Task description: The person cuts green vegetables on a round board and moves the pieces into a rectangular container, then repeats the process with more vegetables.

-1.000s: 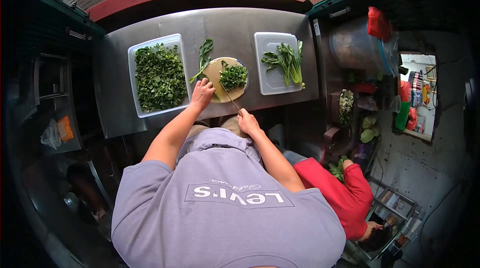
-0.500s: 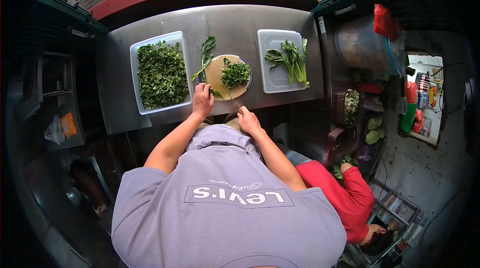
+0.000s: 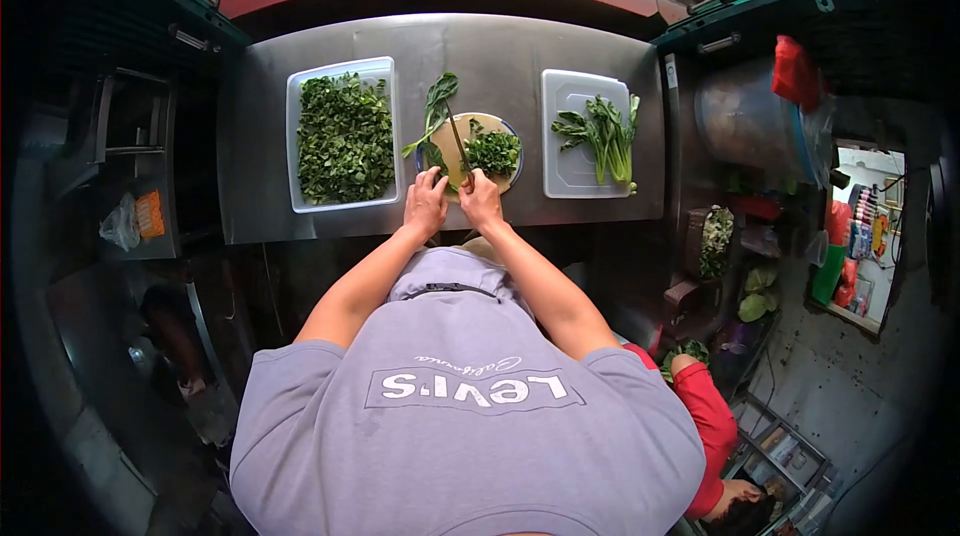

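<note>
My right hand (image 3: 481,199) is closed round the handle of a knife (image 3: 457,139), its blade pointing away from me over a round chopping board (image 3: 484,121). On the board's left side, my left hand (image 3: 427,201) presses its bent fingers on a leafy green (image 3: 433,157). Chopped greens (image 3: 494,152) lie heaped on the right part of the board. Another leafy stalk (image 3: 437,106) rests across the board's upper left edge and the table.
On the metal table (image 3: 500,46), a white tub (image 3: 391,136) of chopped greens (image 3: 345,141) stands left. At right, whole stalks (image 3: 605,136) lie on a pale plastic lid (image 3: 570,184). A person in red (image 3: 708,416) is behind me at right, near more greens (image 3: 685,356).
The knife has swung from slanting left to pointing away from me, left of the chopped heap. My right hand has moved up onto the board's near edge, closer to my left hand.
</note>
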`<act>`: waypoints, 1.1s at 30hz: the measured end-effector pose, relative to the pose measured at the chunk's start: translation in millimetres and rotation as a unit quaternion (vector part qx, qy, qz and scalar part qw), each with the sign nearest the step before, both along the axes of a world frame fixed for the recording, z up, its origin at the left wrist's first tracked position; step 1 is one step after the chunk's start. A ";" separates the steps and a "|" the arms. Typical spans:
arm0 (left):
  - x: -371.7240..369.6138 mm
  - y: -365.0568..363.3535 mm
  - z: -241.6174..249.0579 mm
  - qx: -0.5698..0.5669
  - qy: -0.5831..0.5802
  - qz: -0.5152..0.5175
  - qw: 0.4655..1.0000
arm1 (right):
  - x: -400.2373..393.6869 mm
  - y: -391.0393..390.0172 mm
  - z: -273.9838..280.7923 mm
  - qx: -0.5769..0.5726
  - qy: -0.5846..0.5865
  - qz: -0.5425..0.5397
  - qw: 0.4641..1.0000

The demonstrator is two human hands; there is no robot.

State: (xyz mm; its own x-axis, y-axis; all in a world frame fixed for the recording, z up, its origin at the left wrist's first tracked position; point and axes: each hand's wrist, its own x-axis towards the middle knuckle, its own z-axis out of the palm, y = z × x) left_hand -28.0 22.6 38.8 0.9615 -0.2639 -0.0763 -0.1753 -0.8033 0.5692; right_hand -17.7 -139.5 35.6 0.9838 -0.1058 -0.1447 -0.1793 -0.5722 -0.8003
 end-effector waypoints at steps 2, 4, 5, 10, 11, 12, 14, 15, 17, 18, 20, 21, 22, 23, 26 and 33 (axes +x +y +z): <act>-2.0 1.9 -0.4 -0.001 -0.008 -0.005 1.000 | 8.3 5.0 -6.1 -0.003 0.014 0.016 1.000; -3.2 6.6 0.2 0.001 -0.002 -0.011 1.000 | 11.4 9.5 -14.0 -0.050 0.057 0.040 0.996; -3.7 9.1 0.6 0.002 -0.009 -0.023 1.000 | 9.8 10.6 -17.0 -0.064 0.054 0.043 0.996; -4.2 16.9 -2.7 -0.006 -0.031 -0.046 0.998 | -3.7 16.7 -21.8 -0.047 0.080 0.033 0.995; -4.0 18.4 -4.5 -0.019 -0.033 -0.044 0.998 | -6.4 18.0 -26.0 -0.043 0.081 0.020 0.996; -2.2 19.7 -5.6 -0.031 -0.036 -0.042 0.998 | -6.5 20.0 -25.9 -0.045 0.080 0.021 0.996; -0.3 21.4 -7.8 -0.047 -0.026 -0.034 0.998 | -6.7 23.9 -26.4 -0.020 0.049 -0.020 0.998; -0.3 22.4 -7.3 -0.060 -0.015 -0.026 0.998 | -4.9 26.2 -24.1 -0.021 0.050 -0.019 0.998; 2.7 20.9 -7.2 -0.093 -0.002 0.007 0.996 | 4.7 31.2 -21.1 0.002 0.055 -0.034 0.998; 3.2 19.5 -8.8 -0.126 0.011 0.039 0.991 | 9.1 34.4 -19.3 0.002 0.056 -0.035 0.998; 8.4 16.6 -12.6 -0.153 0.043 0.072 0.985 | 20.9 41.2 -16.0 -0.010 0.037 -0.049 0.998; 10.1 14.7 -15.9 -0.181 0.075 0.106 0.975 | 24.5 43.5 -17.5 -0.025 0.041 -0.058 0.997; 12.1 12.2 -19.1 -0.180 0.077 0.107 0.975 | 27.3 45.7 -18.7 -0.025 0.042 -0.058 0.997; 14.5 9.6 -22.2 -0.192 0.082 0.137 0.968 | 30.0 47.9 -19.7 -0.027 0.056 -0.074 0.995; 19.8 3.2 -23.0 -0.210 0.085 0.180 0.957 | 31.9 48.9 -19.9 -0.029 0.076 -0.087 0.993; 30.8 0.4 -27.5 -0.197 0.108 0.205 0.953 | 29.4 47.9 -16.7 0.003 0.074 -0.092 0.993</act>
